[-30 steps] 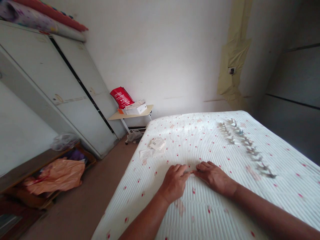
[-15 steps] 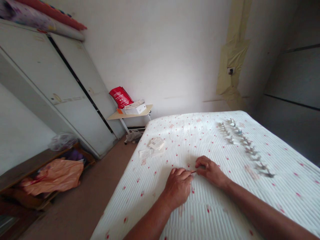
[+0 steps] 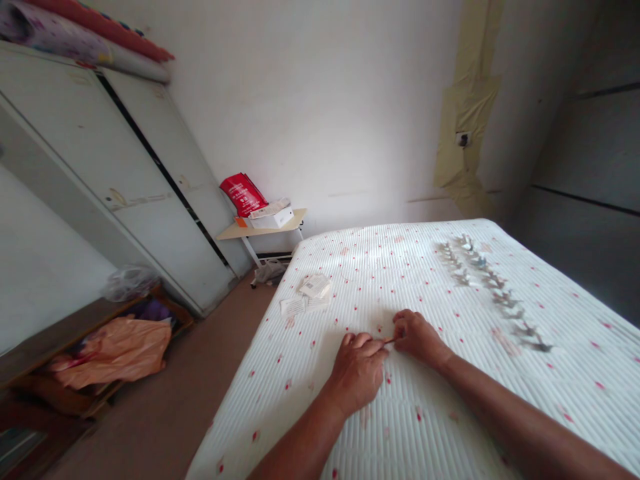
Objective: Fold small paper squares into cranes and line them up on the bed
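Bed [image 3: 450,413] with a white quilted, red-dotted cover carries both hands at its middle. Left hand [image 3: 359,372] and right hand [image 3: 416,337] sit knuckle to knuckle, fingers curled, pinching a thin reddish sliver [image 3: 389,341] between them, its long axis running hand to hand

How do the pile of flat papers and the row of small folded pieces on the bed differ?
The flat papers lie bunched together near the bed's left edge; the folded pieces stretch in a long line toward the right side. The papers look pale and flat, the folded pieces grey and raised. Both rest on the white spotted bedcover, apart from both hands.
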Tool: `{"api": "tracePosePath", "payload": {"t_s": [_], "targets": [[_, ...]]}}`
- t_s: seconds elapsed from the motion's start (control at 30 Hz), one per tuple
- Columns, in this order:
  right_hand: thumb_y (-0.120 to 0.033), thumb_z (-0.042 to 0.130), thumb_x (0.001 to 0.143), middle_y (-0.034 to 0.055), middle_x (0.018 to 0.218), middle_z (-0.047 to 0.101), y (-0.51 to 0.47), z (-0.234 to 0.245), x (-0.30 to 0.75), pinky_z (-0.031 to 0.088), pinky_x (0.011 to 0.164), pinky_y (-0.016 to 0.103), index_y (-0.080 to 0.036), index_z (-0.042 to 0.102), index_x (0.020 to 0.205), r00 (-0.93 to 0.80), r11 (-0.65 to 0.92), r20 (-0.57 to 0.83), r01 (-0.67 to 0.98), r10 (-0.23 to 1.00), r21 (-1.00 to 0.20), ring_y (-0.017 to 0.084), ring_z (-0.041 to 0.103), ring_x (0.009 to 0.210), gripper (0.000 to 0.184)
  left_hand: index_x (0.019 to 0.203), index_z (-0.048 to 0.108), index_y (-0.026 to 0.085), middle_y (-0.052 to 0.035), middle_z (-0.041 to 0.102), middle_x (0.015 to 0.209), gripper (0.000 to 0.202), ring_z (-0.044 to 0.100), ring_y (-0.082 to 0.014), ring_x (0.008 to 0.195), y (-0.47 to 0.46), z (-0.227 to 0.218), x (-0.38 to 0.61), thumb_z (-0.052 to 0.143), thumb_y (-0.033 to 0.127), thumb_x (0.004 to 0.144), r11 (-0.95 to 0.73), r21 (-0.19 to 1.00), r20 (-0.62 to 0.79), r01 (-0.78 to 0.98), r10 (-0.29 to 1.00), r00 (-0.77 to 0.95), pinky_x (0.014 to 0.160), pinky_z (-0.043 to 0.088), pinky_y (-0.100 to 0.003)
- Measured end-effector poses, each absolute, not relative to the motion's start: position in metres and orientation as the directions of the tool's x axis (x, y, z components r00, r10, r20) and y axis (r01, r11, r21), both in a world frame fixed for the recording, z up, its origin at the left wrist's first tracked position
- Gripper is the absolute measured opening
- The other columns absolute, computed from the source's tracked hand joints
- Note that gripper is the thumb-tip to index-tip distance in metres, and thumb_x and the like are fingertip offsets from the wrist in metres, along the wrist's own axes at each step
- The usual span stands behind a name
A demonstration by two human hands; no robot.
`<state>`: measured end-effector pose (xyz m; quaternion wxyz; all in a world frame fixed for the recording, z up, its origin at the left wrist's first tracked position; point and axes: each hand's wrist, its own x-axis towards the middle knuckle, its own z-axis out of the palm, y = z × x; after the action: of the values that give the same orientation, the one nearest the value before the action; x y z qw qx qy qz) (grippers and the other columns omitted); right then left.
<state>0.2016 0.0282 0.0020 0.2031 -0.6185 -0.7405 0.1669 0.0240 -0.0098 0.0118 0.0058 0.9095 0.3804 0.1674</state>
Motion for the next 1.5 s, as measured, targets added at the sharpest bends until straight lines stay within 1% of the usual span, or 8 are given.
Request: {"api": "tracePosePath", "payload": {"t_s": [0.3, 0.47, 0.8, 1.03, 1.17, 1.33, 1.4, 1.5], "targets": [[-0.012, 0.060, 0.064, 0.0041, 0.080, 0.060, 0.038, 0.001, 0.215, 0.041, 0.075, 0.025, -0.017, 0.064, 0.061, -0.172, 0.201, 0.107, 0.746, 0.979, -0.635, 0.017, 0.055, 0.084, 0.007, 0.097, 0.060, 0.022, -0.0012, 0.062, 0.109, 0.018, 0.048, -0.0172, 0.097, -0.011, 0.012, 0.025, 0.047, 0.019, 0.084, -0.713, 0.112, 0.288, 0.692, 0.690, 0.664, 0.082, 0.034, -0.035], [-0.024, 0.064, 0.065, 0.0051, 0.107, 0.057, 0.030, 0.005, 0.195, 0.037, 0.074, 0.030, -0.020, 0.066, 0.067, -0.022, 0.070, 0.100, 0.858, 0.995, -0.508, 0.023, 0.049, 0.098, 0.004, 0.099, 0.059, 0.022, -0.0021, 0.063, 0.101, 0.020, 0.047, -0.0189, 0.101, -0.012, 0.010, 0.028, 0.049, 0.016, 0.083, -0.699, 0.142, 0.289, 0.701, 0.707, 0.646, 0.083, 0.034, -0.035], [-0.014, 0.055, 0.066, 0.0065, 0.108, 0.056, 0.031, 0.004, 0.198, 0.037, 0.072, 0.029, -0.017, 0.062, 0.064, -0.032, 0.063, 0.074, 0.887, 0.997, -0.458, 0.022, 0.049, 0.095, 0.008, 0.101, 0.059, 0.022, -0.0012, 0.060, 0.111, 0.025, 0.043, -0.0185, 0.108, -0.012, 0.014, 0.029, 0.052, 0.014, 0.078, -0.694, 0.189, 0.267, 0.695, 0.717, 0.644, 0.089, 0.032, -0.037], [-0.005, 0.049, 0.064, 0.0064, 0.091, 0.058, 0.023, 0.002, 0.204, 0.041, 0.077, 0.025, -0.016, 0.062, 0.070, -0.085, 0.266, 0.312, 0.753, 0.946, -0.602, 0.018, 0.054, 0.087, 0.018, 0.100, 0.060, 0.022, -0.0019, 0.060, 0.114, 0.025, 0.044, -0.0194, 0.107, -0.013, 0.017, 0.028, 0.049, 0.015, 0.079, -0.694, 0.209, 0.260, 0.689, 0.719, 0.645, 0.089, 0.033, -0.038], [-0.008, 0.046, 0.069, 0.0020, 0.076, 0.060, 0.018, 0.002, 0.201, 0.041, 0.063, 0.022, -0.018, 0.063, 0.072, -0.213, 0.330, 0.255, 0.684, 0.943, -0.650, 0.013, 0.056, 0.068, 0.020, 0.101, 0.061, 0.022, -0.0030, 0.061, 0.112, 0.027, 0.045, -0.0201, 0.106, -0.013, 0.015, 0.028, 0.049, 0.014, 0.079, -0.690, 0.235, 0.272, 0.684, 0.723, 0.636, 0.088, 0.035, -0.039], [-0.006, 0.046, 0.068, 0.0021, 0.074, 0.063, 0.021, 0.002, 0.200, 0.040, 0.067, 0.021, -0.018, 0.066, 0.069, -0.300, 0.326, 0.148, 0.731, 0.943, -0.599, 0.013, 0.058, 0.072, 0.024, 0.089, 0.066, 0.025, 0.0009, 0.065, 0.106, 0.028, 0.049, -0.0192, 0.104, -0.004, 0.000, 0.018, 0.052, 0.009, 0.071, -0.661, 0.406, 0.354, 0.632, 0.751, 0.558, 0.091, 0.036, -0.038], [-0.006, 0.046, 0.069, 0.0028, 0.074, 0.062, 0.022, 0.004, 0.200, 0.040, 0.067, 0.021, -0.017, 0.067, 0.069, -0.317, 0.334, 0.134, 0.744, 0.939, -0.579, 0.013, 0.058, 0.072, 0.024, 0.076, 0.068, 0.023, 0.0006, 0.068, 0.094, 0.026, 0.054, -0.0167, 0.095, 0.004, -0.006, 0.011, 0.050, 0.006, 0.069, -0.588, 0.532, 0.406, 0.609, 0.809, 0.426, 0.087, 0.040, -0.034], [-0.007, 0.048, 0.070, 0.0035, 0.077, 0.061, 0.023, 0.005, 0.200, 0.040, 0.066, 0.020, -0.017, 0.067, 0.069, -0.306, 0.312, 0.105, 0.776, 0.946, -0.548, 0.013, 0.058, 0.072, 0.022, 0.077, 0.067, 0.022, -0.0005, 0.068, 0.084, 0.023, 0.057, -0.0152, 0.087, 0.016, -0.008, 0.006, 0.050, 0.009, 0.068, -0.447, 0.655, 0.386, 0.610, 0.891, 0.238, 0.088, 0.041, -0.032]]}}
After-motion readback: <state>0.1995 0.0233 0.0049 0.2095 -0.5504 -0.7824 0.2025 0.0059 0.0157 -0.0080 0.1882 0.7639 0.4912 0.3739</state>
